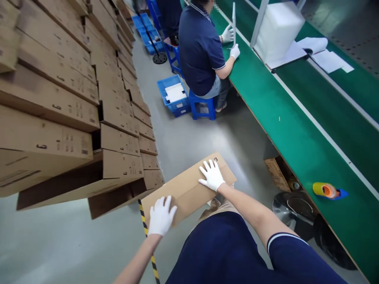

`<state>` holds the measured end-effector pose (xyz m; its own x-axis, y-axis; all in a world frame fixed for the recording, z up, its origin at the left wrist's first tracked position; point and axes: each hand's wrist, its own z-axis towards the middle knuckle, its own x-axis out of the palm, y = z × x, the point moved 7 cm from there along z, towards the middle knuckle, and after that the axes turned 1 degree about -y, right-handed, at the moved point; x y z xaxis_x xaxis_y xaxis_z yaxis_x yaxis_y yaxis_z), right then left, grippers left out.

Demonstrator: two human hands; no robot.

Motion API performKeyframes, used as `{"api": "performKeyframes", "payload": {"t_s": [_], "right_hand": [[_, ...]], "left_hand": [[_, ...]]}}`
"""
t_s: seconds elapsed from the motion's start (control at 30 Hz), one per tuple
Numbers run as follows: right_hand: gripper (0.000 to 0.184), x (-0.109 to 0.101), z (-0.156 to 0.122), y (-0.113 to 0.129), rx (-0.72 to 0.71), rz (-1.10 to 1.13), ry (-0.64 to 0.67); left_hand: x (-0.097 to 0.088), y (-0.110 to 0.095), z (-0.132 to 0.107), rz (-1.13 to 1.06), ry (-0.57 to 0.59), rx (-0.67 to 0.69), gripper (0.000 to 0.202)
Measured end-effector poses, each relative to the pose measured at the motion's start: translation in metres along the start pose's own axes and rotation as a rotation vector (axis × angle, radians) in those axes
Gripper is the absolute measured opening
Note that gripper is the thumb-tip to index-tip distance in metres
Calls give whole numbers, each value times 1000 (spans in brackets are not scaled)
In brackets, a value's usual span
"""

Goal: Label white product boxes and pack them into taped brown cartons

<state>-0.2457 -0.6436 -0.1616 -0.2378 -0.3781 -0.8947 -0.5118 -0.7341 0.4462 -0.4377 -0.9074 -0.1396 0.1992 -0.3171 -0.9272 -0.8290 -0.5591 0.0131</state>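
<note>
Resting on one cardboard box (187,189), left hand (161,216) and right hand (211,175) (both gloved) lie spread flat.

I work from a single view, the camera on the person's head. It faces forward and steeply down, canted so the floor (189,134) slants. The left hand (161,215) and right hand (211,175) sit close beneath the lens. Stacked cartons (59,98) fill the left side, the green surface (296,130) runs up the right, and a co-worker (199,47) sits far off at the top.
</note>
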Motion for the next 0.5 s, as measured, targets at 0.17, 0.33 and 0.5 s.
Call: {"api": "performKeyframes", "payload": {"t_s": [0.17,0.33,0.5], "right_hand": [[64,-15,-23,9,-45,41,-30],[48,-35,-127,-41,225,244,-157],[50,-85,-352,-227,1277,403,-306]], "left_hand": [[24,-54,-40,329,-190,-15,72],[8,-59,-35,410,-196,-5,70],[-11,-82,-50,412,-308,-11,59]]}}
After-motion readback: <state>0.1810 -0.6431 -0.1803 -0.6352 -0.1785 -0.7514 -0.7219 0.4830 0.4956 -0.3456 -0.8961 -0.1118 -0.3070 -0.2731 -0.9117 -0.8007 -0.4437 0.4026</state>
